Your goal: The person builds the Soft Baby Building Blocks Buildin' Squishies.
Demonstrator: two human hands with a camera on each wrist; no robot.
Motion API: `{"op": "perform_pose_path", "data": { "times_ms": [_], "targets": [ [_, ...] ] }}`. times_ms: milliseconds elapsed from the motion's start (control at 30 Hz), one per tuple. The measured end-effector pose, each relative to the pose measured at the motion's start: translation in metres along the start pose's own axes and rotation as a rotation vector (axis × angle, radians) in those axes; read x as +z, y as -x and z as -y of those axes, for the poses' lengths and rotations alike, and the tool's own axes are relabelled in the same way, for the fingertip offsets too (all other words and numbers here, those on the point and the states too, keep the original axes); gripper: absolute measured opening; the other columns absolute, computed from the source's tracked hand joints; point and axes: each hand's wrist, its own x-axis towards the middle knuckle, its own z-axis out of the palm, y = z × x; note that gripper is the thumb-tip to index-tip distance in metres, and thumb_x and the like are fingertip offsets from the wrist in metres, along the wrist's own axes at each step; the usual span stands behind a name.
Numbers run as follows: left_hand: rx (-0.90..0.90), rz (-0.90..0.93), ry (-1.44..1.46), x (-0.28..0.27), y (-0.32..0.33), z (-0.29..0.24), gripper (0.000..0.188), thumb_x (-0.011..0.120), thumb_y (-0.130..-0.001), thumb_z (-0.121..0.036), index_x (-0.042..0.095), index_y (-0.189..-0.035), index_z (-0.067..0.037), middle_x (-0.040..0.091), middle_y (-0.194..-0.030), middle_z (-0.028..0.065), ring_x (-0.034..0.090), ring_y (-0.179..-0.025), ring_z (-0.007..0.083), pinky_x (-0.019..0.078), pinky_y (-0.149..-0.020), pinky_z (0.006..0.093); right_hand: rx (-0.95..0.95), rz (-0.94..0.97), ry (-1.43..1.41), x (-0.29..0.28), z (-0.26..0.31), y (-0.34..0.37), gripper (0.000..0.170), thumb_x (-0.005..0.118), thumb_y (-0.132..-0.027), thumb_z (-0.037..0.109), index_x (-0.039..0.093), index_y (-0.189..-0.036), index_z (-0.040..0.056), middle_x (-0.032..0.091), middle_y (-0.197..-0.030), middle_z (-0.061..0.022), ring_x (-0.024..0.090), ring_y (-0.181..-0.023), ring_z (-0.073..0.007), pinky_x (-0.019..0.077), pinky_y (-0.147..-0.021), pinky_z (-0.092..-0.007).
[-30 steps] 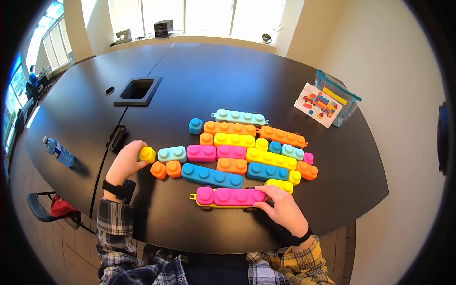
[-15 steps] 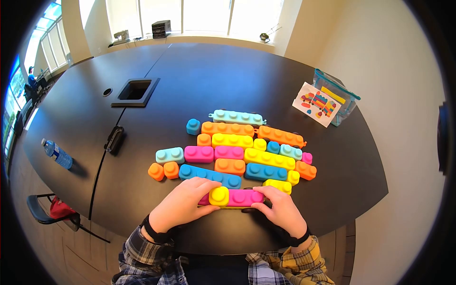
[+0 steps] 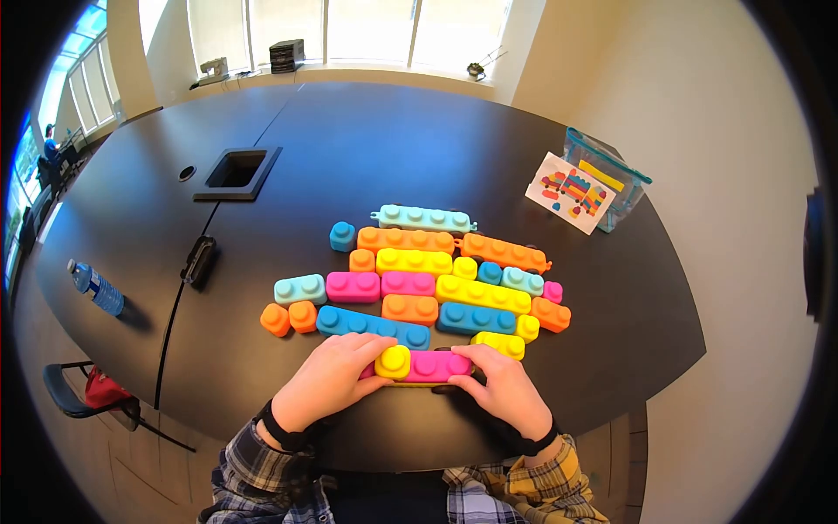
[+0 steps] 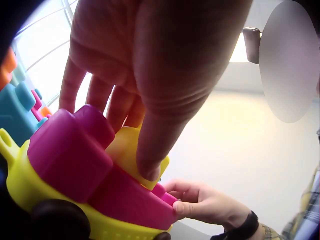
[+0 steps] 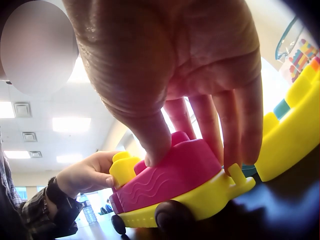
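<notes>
My left hand pinches a yellow one-stud block between thumb and fingers. That block sits on the left end of a long pink block. Beside it, a pink single-stud block shows in the left wrist view, mostly hidden by my hand in the head view. Both pink pieces ride on a yellow wheeled base with dark wheels. Around the right end of the long pink block, my right hand holds on, thumb near side and fingers far side.
Behind the hands lie rows of blocks, including a long blue block and orange wheeled pieces. A picture card leans on a clear bag at back right. A water bottle and black case are left.
My left hand has brought the yellow one-stud block from the left side of the table onto the long pink block. My right hand has kept its hold on the pink block.
</notes>
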Motion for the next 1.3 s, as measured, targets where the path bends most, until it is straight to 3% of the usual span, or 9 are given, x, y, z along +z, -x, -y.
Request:
{"op": "perform_pose_path", "data": {
  "times_ms": [433, 567, 667, 733, 767, 867, 1000, 1133, 1300],
  "targets": [
    [-0.042, -0.021, -0.073, 0.010, -0.003, -0.007, 0.049, 0.085, -0.081, -0.019, 0.061, -0.123, -0.010, 0.068, -0.108, 0.0136, 0.066, -0.102, 0.0374, 0.0523, -0.089, 0.0455, -0.017, -0.032, 0.073, 0.002, 0.002, -0.001, 0.041, 0.078, -0.093, 0.032, 0.069, -0.125, 0.0082, 0.073, -0.107, -0.0106, 0.071, -0.094, -0.0336, 0.0588, -0.080, -0.0406],
    [-0.028, -0.015, -0.073, 0.008, -0.002, -0.006, 0.053, 0.086, -0.081, -0.021, 0.062, -0.127, -0.010, 0.068, -0.108, 0.0134, 0.066, -0.104, 0.0370, 0.0521, -0.089, 0.0453, -0.014, -0.035, 0.093, 0.002, 0.002, 0.000, 0.042, 0.078, -0.093, 0.034, 0.070, -0.126, 0.0094, 0.073, -0.105, -0.0096, 0.072, -0.092, -0.0328, 0.0588, -0.078, -0.0403],
    [-0.051, 0.015, -0.055, -0.001, -0.002, -0.006, 0.064, 0.087, -0.081, -0.020, 0.060, -0.138, -0.011, 0.069, -0.118, 0.0147, 0.065, -0.113, 0.0363, 0.0523, -0.096, 0.0449, -0.037, -0.030, 0.126, -0.001, 0.000, -0.001, 0.043, 0.078, -0.093, 0.036, 0.070, -0.127, 0.0103, 0.074, -0.104, -0.0092, 0.072, -0.092, -0.0322, 0.0588, -0.077, -0.0403],
    [0.034, -0.122, 0.117, -0.019, -0.003, 0.001, 0.073, 0.087, -0.080, -0.015, 0.056, -0.146, -0.011, 0.068, -0.130, 0.0168, 0.062, -0.125, 0.0357, 0.0510, -0.104, 0.0445, -0.051, -0.023, 0.146, -0.003, 0.003, -0.002, 0.043, 0.077, -0.094, 0.037, 0.070, -0.127, 0.0108, 0.074, -0.104, -0.0090, 0.072, -0.092, -0.0318, 0.0588, -0.077, -0.0402],
    [-0.071, -0.151, 0.097, -0.034, -0.002, 0.005, 0.074, 0.088, -0.079, -0.011, 0.057, -0.146, -0.008, 0.066, -0.138, 0.0179, 0.062, -0.129, 0.0359, 0.0500, -0.108, 0.0441, -0.058, -0.024, 0.165, -0.003, 0.003, -0.001, 0.044, 0.076, -0.094, 0.038, 0.069, -0.128, 0.0112, 0.074, -0.104, -0.0088, 0.072, -0.092, -0.0314, 0.0588, -0.077, -0.0401],
    [-0.201, -0.316, -0.185, -0.060, -0.001, 0.050, 0.049, 0.080, -0.081, -0.005, 0.067, -0.128, -0.004, 0.070, -0.123, 0.0164, 0.066, -0.114, 0.0391, 0.0546, -0.098, 0.0430, -0.039, -0.005, 0.192, -0.003, 0.003, 0.000, 0.045, 0.076, -0.095, 0.038, 0.069, -0.129, 0.0111, 0.075, -0.109, -0.0104, 0.072, -0.096, -0.0324, 0.0593, -0.079, -0.0406],
    [-0.342, -0.212, -0.319, -0.072, 0.003, 0.128, 0.038, 0.084, -0.077, -0.007, 0.073, -0.113, -0.002, 0.071, -0.105, 0.0156, 0.070, -0.093, 0.0342, 0.0572, -0.083, 0.0411, -0.040, -0.055, 0.134, -0.002, -0.001, 0.001, 0.046, 0.076, -0.095, 0.038, 0.068, -0.131, 0.0104, 0.074, -0.116, -0.0131, 0.072, -0.100, -0.0338, 0.0598, -0.082, -0.0407],
    [-0.421, -0.117, -0.297, -0.075, -0.002, 0.140, 0.031, 0.087, -0.073, -0.008, 0.076, -0.101, 0.000, 0.071, -0.098, 0.0147, 0.072, -0.081, 0.0278, 0.0577, -0.073, 0.0386, 0.022, -0.099, 0.099, -0.005, -0.002, 0.001, 0.045, 0.077, -0.095, 0.036, 0.069, -0.129, 0.0085, 0.073, -0.121, -0.0148, 0.073, -0.105, -0.0342, 0.0598, -0.086, -0.0407],
    [-0.350, -0.206, -0.189, -0.085, -0.006, 0.121, 0.033, 0.085, -0.079, -0.005, 0.071, -0.108, 0.001, 0.069, -0.101, 0.0142, 0.072, -0.085, 0.0267, 0.0608, -0.078, 0.0358, 0.005, -0.154, 0.066, -0.014, -0.002, -0.001, 0.042, 0.080, -0.093, 0.029, 0.070, -0.127, 0.0071, 0.074, -0.121, -0.0143, 0.073, -0.106, -0.0337, 0.0597, -0.088, -0.0400]
  ]
}}
